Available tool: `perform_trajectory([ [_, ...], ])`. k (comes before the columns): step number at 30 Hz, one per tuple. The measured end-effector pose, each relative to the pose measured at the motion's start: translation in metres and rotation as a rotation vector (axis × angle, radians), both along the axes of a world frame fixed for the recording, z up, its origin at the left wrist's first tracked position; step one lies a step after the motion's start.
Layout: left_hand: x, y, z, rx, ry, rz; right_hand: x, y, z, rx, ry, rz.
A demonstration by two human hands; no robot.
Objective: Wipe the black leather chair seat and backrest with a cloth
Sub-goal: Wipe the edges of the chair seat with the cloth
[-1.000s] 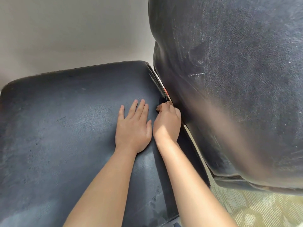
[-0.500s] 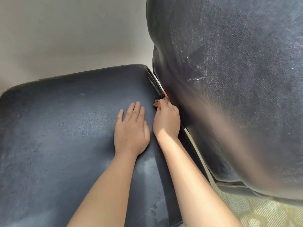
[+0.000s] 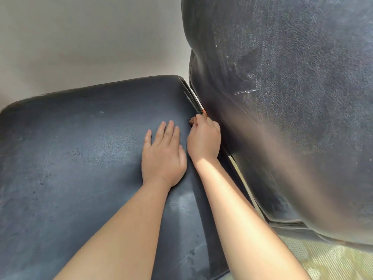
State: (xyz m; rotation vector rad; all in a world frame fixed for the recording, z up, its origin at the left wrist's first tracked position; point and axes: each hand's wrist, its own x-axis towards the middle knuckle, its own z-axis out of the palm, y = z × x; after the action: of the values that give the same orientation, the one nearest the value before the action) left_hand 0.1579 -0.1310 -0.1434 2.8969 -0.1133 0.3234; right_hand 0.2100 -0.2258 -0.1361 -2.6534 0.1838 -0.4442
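Nearest the camera, two bare forearms reach forward over the seat (image 3: 70, 158), a wide black leather pad with a dull, scuffed grain and a paler sheen near its middle. At lower right, past the seat's near corner, a strip of pale patterned floor (image 3: 333, 261) shows.

The left hand (image 3: 162, 153) lies palm down on the seat, fingers straight and close together, thumb tucked alongside; it holds nothing and simply presses flat on the leather. Just beside it, almost touching, the right hand (image 3: 203, 139) sits at the seat's right edge, where the seat meets the backrest (image 3: 282, 98). Its fingers are curled into a fist around a brown cloth (image 3: 192, 120), of which only a small crumpled bit peeks out past the knuckles. The cloth is pushed against the crack between seat and backrest, at the far end of that fist.

The backrest rises on the right, filling that side of the view, its black leather streaked with pale smears and a few bright wet-looking marks. A thin light gap runs between it and the seat.

Farthest off, behind the seat, stands a plain pale wall (image 3: 80, 37).
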Motion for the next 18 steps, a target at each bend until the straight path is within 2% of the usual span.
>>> perform_trajectory([
  [4, 0.000, 0.000, 0.000, 0.009, 0.023, 0.012, -0.005, -0.007, 0.004, 0.054, -0.010, 0.039],
  [12, 0.002, 0.001, -0.002, 0.009, -0.002, 0.008, -0.032, -0.009, -0.011, -0.041, -0.145, -0.024],
  [18, 0.003, 0.001, -0.003, 0.016, -0.018, 0.009, -0.009, -0.005, -0.014, 0.001, -0.072, -0.020],
])
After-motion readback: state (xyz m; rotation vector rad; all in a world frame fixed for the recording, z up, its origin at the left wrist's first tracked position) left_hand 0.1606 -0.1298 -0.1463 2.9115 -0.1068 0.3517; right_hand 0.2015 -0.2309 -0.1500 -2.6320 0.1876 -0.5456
